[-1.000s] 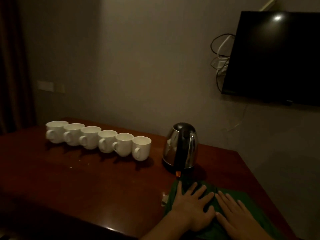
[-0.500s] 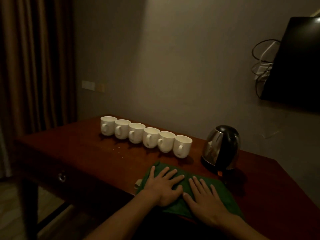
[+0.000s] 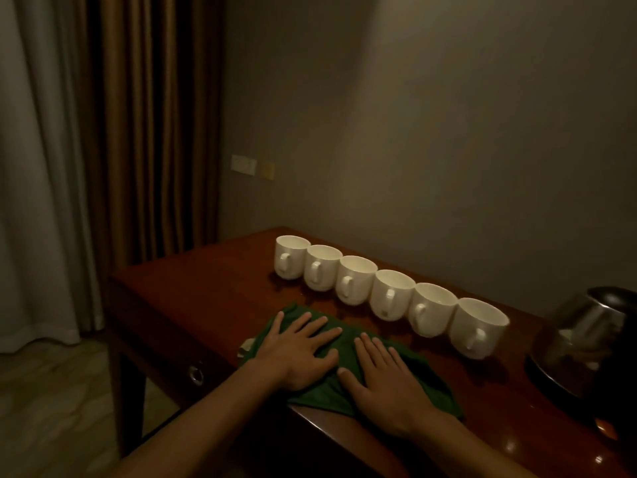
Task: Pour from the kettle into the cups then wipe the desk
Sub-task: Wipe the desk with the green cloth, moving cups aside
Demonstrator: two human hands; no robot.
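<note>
Scene: dim room, head view looking down at a dark wood desk (image 3: pixel 206 305), curtain (image 3: pixel 144 132) at far left.
Step in hand: the wipe, by my reading. The kettle is set down and both your hands are on the cloth.
L hand (image 3: pixel 303 350): flat, fingers straight & spread, pressing the cloth.
R hand (image 3: pixel 386 377): flat too, just beside the L, thumbs near each other. Neither hand grips anything.
Cloth (image 3: pixel 346 341): green, rumpled, under both palms at the desk's near edge, in front of the cups.
Cups (image 3: pixel 393 294): six, white, upright, side by side in a slanting row, handles toward you. Contents can't be told.
Kettle (image 3: pixel 586 339): steel w/ dark lid, upright at far right, beside the last cup, apart from your hands.
Next move, prob.: slide the cloth over bare desk to the L. Keep palms flat & fingertips short of the cups, which stand just beyond them.
</note>
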